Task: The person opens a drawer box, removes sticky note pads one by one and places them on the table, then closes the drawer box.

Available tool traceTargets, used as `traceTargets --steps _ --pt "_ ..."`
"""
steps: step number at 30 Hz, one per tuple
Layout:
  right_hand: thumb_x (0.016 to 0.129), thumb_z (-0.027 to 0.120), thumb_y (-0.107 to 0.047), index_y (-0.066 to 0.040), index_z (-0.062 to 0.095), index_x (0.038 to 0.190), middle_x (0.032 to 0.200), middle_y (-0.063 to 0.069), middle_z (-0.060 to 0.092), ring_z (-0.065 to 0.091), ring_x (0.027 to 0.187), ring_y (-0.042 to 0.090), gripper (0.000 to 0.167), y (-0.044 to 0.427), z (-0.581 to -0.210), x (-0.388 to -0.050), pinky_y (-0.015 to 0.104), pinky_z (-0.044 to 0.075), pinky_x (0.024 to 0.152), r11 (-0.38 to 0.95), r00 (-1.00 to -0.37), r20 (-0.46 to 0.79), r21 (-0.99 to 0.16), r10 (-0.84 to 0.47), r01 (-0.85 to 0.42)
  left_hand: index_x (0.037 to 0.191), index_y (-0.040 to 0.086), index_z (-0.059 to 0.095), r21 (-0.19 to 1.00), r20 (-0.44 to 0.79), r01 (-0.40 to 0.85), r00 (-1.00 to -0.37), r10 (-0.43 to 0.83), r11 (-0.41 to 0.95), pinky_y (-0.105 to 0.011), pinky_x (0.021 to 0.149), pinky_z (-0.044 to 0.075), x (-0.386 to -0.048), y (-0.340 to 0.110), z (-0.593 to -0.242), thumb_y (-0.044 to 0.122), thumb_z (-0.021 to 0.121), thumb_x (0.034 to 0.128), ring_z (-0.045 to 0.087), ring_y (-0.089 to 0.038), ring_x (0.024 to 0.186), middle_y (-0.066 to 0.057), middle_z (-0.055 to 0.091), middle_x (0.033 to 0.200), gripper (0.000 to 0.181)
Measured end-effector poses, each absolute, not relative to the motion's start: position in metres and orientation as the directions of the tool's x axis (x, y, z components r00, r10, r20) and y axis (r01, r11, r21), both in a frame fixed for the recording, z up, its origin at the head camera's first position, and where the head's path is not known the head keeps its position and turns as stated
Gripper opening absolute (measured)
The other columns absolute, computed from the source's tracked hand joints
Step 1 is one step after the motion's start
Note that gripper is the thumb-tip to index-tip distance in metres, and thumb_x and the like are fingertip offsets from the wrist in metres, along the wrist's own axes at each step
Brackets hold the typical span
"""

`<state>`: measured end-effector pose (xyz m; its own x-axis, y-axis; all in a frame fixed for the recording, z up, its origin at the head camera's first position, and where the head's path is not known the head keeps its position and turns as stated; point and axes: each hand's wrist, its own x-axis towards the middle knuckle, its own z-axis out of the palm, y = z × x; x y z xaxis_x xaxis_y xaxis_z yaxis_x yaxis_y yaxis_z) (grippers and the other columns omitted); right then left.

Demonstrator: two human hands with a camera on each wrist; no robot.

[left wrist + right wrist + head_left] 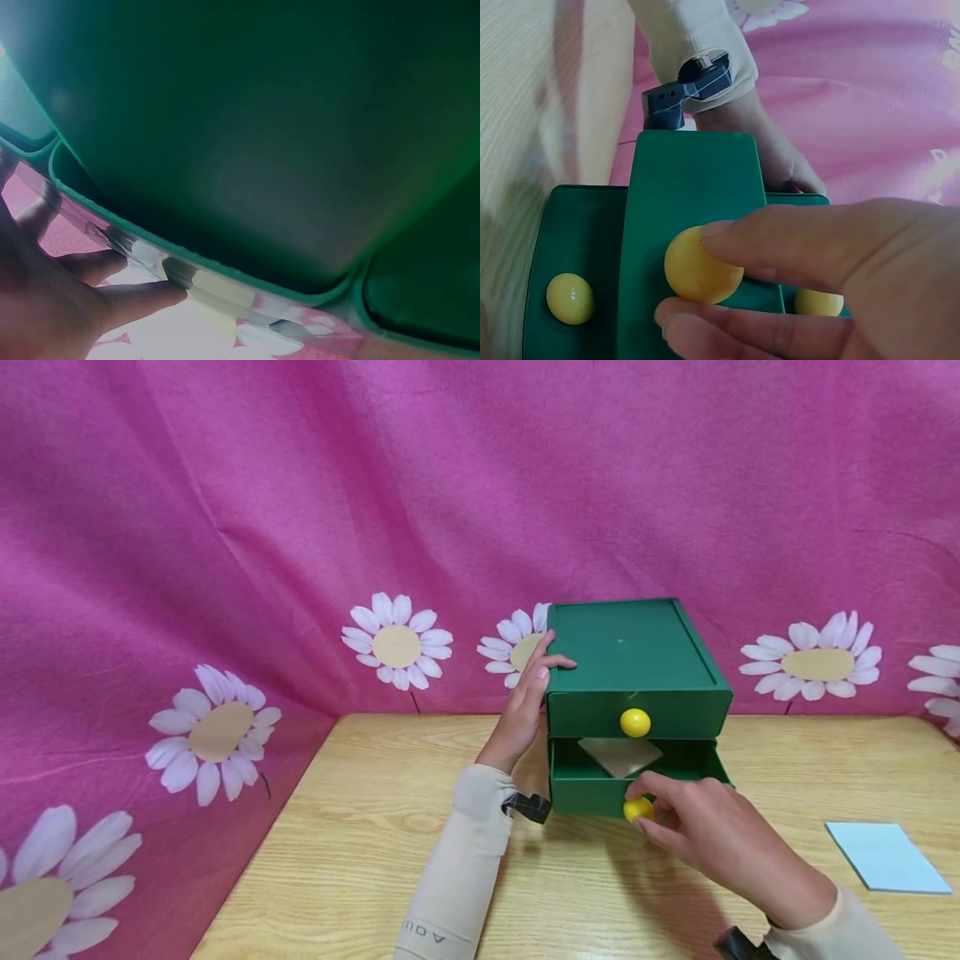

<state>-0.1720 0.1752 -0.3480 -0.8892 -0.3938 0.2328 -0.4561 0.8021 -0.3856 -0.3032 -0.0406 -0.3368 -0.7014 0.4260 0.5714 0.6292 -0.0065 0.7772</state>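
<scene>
A green drawer cabinet (622, 643) with round yellow knobs stands on the table. Its drawer under the top one is pulled partway out, and a pale flat sheet (621, 757) shows inside. My right hand (720, 839) pinches that drawer's yellow knob (703, 264) between thumb and fingers. Against the cabinet's left side lies my left hand (522, 706), fingers extended, one reaching over the top edge. Close up in the left wrist view, those fingers (142, 300) touch the cabinet's side. The right wrist view shows closed drawers on both sides of the pulled-out drawer front (694, 180).
A light blue pad of paper (888, 857) lies on the wooden table (360, 843) to the right. Behind and at the left hangs a pink cloth (300, 510) with white daisies. A dark camera mount (528, 807) sits on my left wrist.
</scene>
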Motion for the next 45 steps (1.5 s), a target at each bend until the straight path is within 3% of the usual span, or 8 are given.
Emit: traceTargets --steps 10,22,37,45 --pt "0.08 0.077 -0.018 -0.028 0.063 0.094 0.068 -0.018 0.056 0.05 0.059 -0.002 0.022 0.174 -0.345 -0.166 0.023 0.044 0.054 0.809 -0.891 0.204 -0.373 -0.406 -0.454 0.124 -0.003 0.051 0.776 0.576 0.63 -0.701 0.421 -0.014 -0.053 0.116 0.007 -0.304 -0.04 -0.339 0.017 0.022 0.1041 0.003 -0.022 0.148 -0.014 0.01 0.161 0.04" --pt "0.077 0.08 -0.015 -0.026 0.069 0.101 0.08 -0.018 0.063 0.051 0.063 -0.002 0.028 0.174 -0.346 -0.166 0.022 0.047 0.057 0.8 -0.872 0.214 -0.346 -0.441 -0.49 0.125 -0.001 0.051 0.778 0.566 0.628 -0.708 0.422 0.01 -0.052 0.116 0.008 -0.303 -0.041 -0.337 0.018 0.022 0.1047 0.004 -0.021 0.148 -0.012 0.011 0.161 0.04" --pt "0.077 0.08 -0.016 -0.029 0.067 0.095 0.073 -0.022 0.056 0.047 0.061 -0.002 0.025 0.173 -0.345 -0.161 0.021 0.043 0.053 0.797 -0.85 0.209 -0.296 -0.483 -0.526 0.125 -0.001 0.051 0.782 0.563 0.623 -0.712 0.42 0.008 -0.053 0.116 0.007 -0.302 -0.04 -0.339 0.018 0.022 0.1046 0.004 -0.021 0.148 -0.012 0.011 0.161 0.04" --pt "0.077 0.08 -0.017 -0.033 0.066 0.094 0.069 -0.023 0.053 0.046 0.06 0.0 0.028 0.171 -0.342 -0.157 0.021 0.042 0.053 0.823 -0.874 0.147 -0.296 -0.462 -0.485 0.124 -0.003 0.05 0.772 0.578 0.635 -0.7 0.419 -0.004 -0.052 0.116 0.008 -0.303 -0.04 -0.338 0.016 0.022 0.104 0.005 -0.023 0.148 -0.014 0.011 0.16 0.04"
